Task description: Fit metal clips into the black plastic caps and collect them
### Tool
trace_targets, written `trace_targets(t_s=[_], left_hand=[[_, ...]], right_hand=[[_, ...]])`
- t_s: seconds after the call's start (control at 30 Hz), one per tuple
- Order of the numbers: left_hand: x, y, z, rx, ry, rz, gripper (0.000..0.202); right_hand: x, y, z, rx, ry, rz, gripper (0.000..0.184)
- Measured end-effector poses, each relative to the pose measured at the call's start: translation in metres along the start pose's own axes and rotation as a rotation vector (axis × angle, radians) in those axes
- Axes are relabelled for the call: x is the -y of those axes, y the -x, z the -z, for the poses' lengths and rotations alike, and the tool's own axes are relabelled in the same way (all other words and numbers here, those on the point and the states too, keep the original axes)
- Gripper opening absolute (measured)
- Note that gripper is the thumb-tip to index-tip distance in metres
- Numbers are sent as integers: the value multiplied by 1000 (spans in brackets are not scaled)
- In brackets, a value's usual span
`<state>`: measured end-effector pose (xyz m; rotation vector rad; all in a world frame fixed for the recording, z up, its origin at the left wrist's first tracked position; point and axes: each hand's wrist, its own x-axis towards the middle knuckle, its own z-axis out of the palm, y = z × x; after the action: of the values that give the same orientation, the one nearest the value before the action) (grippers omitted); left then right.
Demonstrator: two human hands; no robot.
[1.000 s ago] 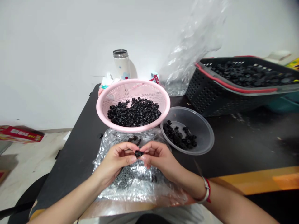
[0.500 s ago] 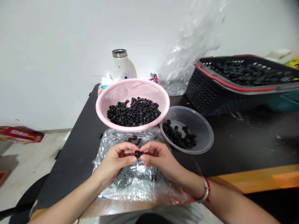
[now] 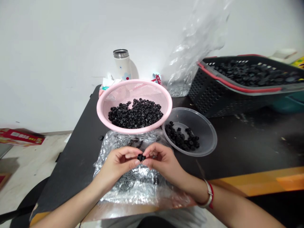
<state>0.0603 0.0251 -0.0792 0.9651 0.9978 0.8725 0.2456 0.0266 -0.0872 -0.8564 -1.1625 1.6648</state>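
Note:
Both hands meet over a clear plastic bag (image 3: 133, 186) of small dark metal pieces near the table's front edge. My left hand (image 3: 117, 166) and my right hand (image 3: 160, 161) pinch one small black plastic part (image 3: 141, 157) between their fingertips, fingers curled. Just beyond them stands a pink mesh colander (image 3: 114, 95) holding many of the same black parts. To its right a clear plastic bowl (image 3: 204, 126) holds a smaller heap of black parts.
A dark basket with a red rim (image 3: 209, 91), full of black parts, sits at the back right beside a tall crumpled clear bag (image 3: 197, 41). A white steel-capped bottle (image 3: 122, 65) stands by the wall. The table (image 3: 249, 148) is black with an orange front edge.
The hands stay together on the small black part, with only slight finger shifts. The view has drifted a little.

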Motion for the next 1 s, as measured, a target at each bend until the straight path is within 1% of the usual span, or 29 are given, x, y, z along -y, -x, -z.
trace_targets(t_s=[0.27, 0.3, 0.4, 0.47, 0.6, 0.73, 0.9, 1.0], left_hand=[[-1, 2, -2, -2, -35, -1, 23], [-1, 2, -2, -5, -33, 0, 23], [-1, 4, -2, -11, -23, -6, 22], [-1, 5, -2, -11, -19, -7, 21], [-2, 5, -2, -16, -23, -6, 21], [-2, 4, -3, -17, -23, -19, 21], [-1, 6, -2, -10, -27, -36, 19], [-1, 6, -3, 9, -34, -38, 19]], right_hand=[[0, 0, 1, -13, 175, 144, 19], [0, 0, 1, -17, 160, 141, 19], [-1, 1, 0, -48, 48, 57, 25], [0, 2, -1, -57, 38, 30, 26], [2, 2, 0, -54, 157, 127, 18], [2, 2, 1, -39, 209, 189, 12], [0, 4, 1, 23, 210, 174, 12], [1, 5, 0, 46, 164, 135, 14]])
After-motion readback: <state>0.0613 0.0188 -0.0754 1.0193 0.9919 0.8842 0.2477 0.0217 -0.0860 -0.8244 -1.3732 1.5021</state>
